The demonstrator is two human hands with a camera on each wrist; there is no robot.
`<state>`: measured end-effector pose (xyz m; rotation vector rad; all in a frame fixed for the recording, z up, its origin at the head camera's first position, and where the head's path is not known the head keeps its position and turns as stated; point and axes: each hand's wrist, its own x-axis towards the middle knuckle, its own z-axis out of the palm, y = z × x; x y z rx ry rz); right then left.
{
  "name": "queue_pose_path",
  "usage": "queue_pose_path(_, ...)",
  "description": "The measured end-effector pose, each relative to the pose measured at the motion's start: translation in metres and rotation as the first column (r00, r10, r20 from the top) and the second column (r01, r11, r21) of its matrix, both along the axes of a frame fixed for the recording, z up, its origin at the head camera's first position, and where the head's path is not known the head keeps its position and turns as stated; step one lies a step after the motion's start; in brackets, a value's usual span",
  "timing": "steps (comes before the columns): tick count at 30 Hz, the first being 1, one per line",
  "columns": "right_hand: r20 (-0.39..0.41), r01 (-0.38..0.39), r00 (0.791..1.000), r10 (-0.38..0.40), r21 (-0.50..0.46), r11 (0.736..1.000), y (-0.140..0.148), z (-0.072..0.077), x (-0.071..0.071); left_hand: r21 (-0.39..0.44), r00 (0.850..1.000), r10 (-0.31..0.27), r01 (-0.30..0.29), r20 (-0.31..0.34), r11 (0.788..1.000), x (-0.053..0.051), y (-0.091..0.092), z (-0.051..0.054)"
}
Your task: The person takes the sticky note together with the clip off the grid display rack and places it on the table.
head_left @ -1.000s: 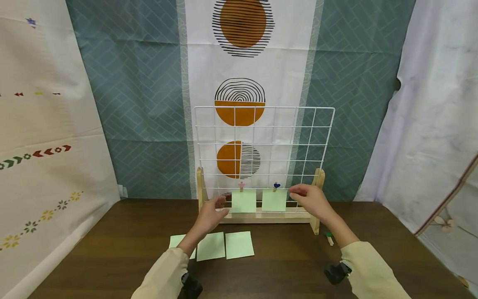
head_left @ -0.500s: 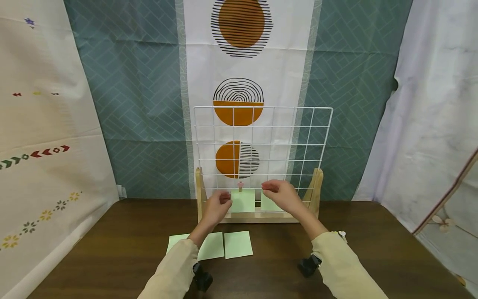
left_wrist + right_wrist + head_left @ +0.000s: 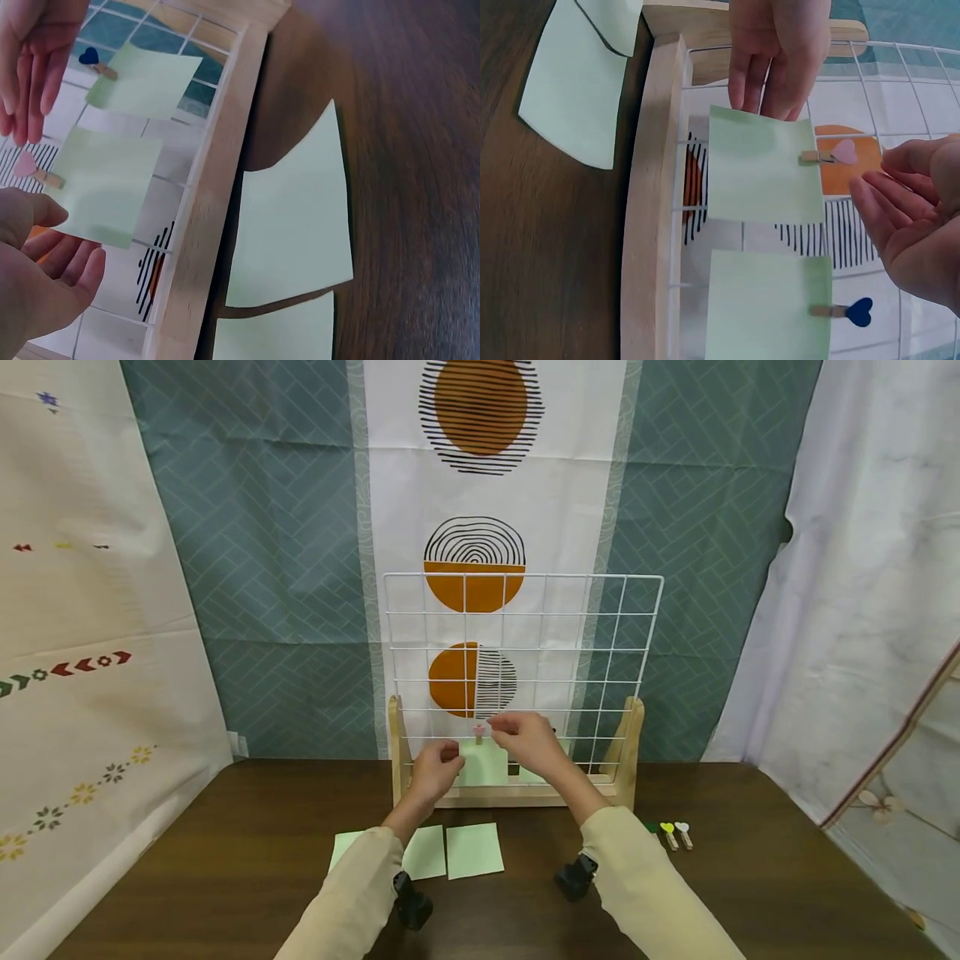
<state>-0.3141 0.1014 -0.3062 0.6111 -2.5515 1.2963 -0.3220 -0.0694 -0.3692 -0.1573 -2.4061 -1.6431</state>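
Two green paper squares hang on the white wire grid [image 3: 558, 681]. The left square [image 3: 483, 764] has a pink heart clip [image 3: 844, 152] at its top edge, the other [image 3: 142, 82] a blue heart clip [image 3: 89, 56]. My left hand [image 3: 433, 774] is at the left square's outer edge, fingertips partly behind the paper in the right wrist view, thumb near the edge; contact is unclear. My right hand [image 3: 531, 747] hovers by the pink clip, fingers loosely bent with a gap to the thumb [image 3: 915, 156], holding nothing.
More green squares [image 3: 475, 850] lie on the brown table [image 3: 495, 918] before the grid's wooden stand [image 3: 525, 797]. Right of the right sleeve lie several small clips, among them a yellow heart clip [image 3: 668, 831] and a white one [image 3: 682, 829]. Patterned cloths hang behind and at both sides.
My right hand has moved left, from beside the right square, past the blue clip to the pink clip. My left hand has shifted slightly up and right to the left square's edge.
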Motion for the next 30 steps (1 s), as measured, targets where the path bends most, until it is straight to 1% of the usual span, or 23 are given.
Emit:
queue_pose_path(3, 0.011, 0.003, 1.000, -0.003, 0.008, 1.000, -0.005, -0.001, -0.003, 0.029, 0.999, 0.014, -0.015, 0.029, 0.999, -0.002, 0.000, 0.000)
queue_pose_path(7, 0.049, 0.014, 0.999, -0.014, 0.018, 1.000, -0.011, -0.002, -0.008, 0.044, 0.999, 0.023, -0.025, 0.039, 0.999, -0.003, 0.001, 0.000)
queue_pose_path(13, 0.099, -0.011, 0.995, 0.007, 0.043, 0.999, -0.020, -0.002, -0.015, 0.073, 0.998, 0.069, -0.070, 0.014, 0.995, -0.004, 0.003, -0.002)
queue_pose_path(16, 0.107, -0.004, 0.994, -0.003, 0.069, 0.998, -0.022, -0.001, -0.017, 0.079, 0.996, 0.090, -0.090, 0.000, 0.993, -0.005, 0.005, -0.002)
queue_pose_path(21, 0.072, 0.040, 0.996, -0.052, 0.149, 0.988, -0.023, 0.000, -0.020, 0.088, 0.994, 0.110, -0.108, -0.023, 0.990, -0.007, 0.008, -0.004)
queue_pose_path(25, 0.049, 0.073, 0.995, -0.084, 0.194, 0.978, -0.025, 0.001, -0.022, 0.092, 0.993, 0.117, -0.115, -0.019, 0.989, -0.006, 0.007, -0.005)
queue_pose_path(30, -0.025, 0.107, 0.994, -0.104, 0.252, 0.962, -0.030, 0.000, -0.022, 0.095, 0.992, 0.128, -0.126, -0.019, 0.987, -0.006, 0.006, -0.007)
